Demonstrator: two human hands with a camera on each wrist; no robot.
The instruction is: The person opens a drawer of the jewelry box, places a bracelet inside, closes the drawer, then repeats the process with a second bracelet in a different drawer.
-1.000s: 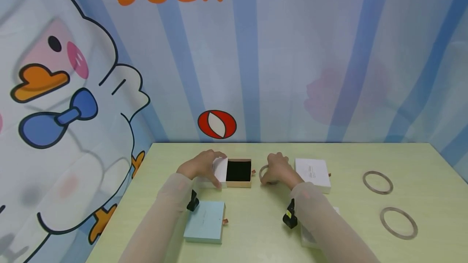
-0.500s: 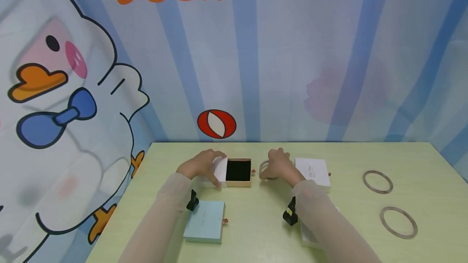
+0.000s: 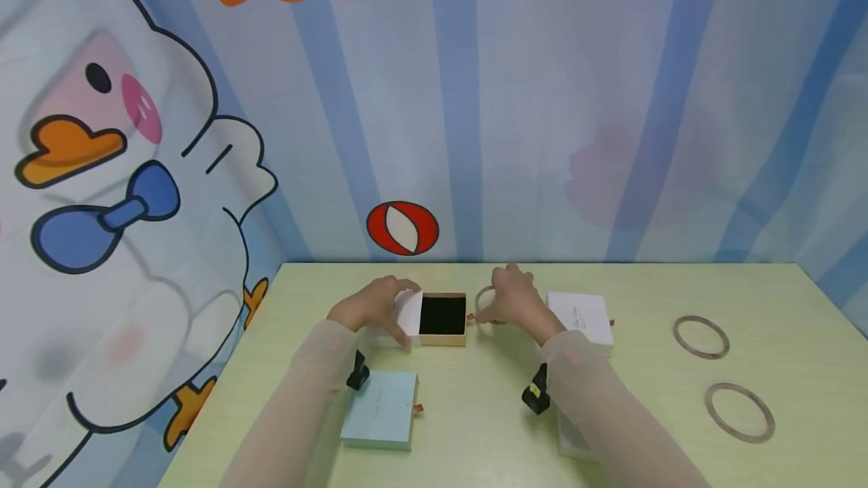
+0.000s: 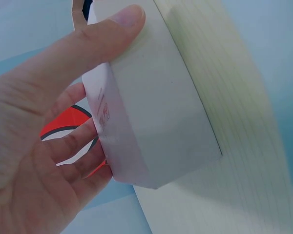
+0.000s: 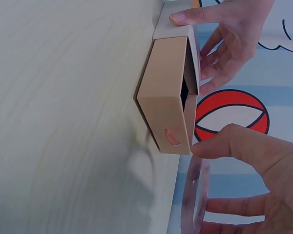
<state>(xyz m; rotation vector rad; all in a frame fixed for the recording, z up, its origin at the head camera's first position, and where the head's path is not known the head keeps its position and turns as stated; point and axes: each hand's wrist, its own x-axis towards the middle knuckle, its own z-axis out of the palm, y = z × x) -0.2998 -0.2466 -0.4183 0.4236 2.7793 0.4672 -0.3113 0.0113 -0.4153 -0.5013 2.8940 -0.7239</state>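
A white slide-out box [image 3: 409, 313] is gripped by my left hand [image 3: 373, 307], thumb on its near side and fingers on the far side, as the left wrist view shows. Its tan drawer [image 5: 162, 73] is pulled out to the right, showing a black lining [image 3: 443, 316] with nothing on it. Just right of the drawer, my right hand [image 3: 517, 303] pinches a greyish translucent bangle [image 5: 189, 200], held tilted above the table. The thumb tip appears close to the drawer's pull-tab end; whether they touch I cannot tell. Fingers partly hide the bangle in the head view.
A light blue box [image 3: 380, 410] lies in front of the left forearm. Another white box [image 3: 581, 318] stands right of my right hand, and a further pale box [image 3: 575, 443] is partly under the right sleeve. Two bangles, one farther [image 3: 701, 337] and one nearer [image 3: 739, 413], lie at right.
My right hand has lifted the bangle and shifted slightly left and away, nearer the open drawer. The left hand and its box have stayed put.
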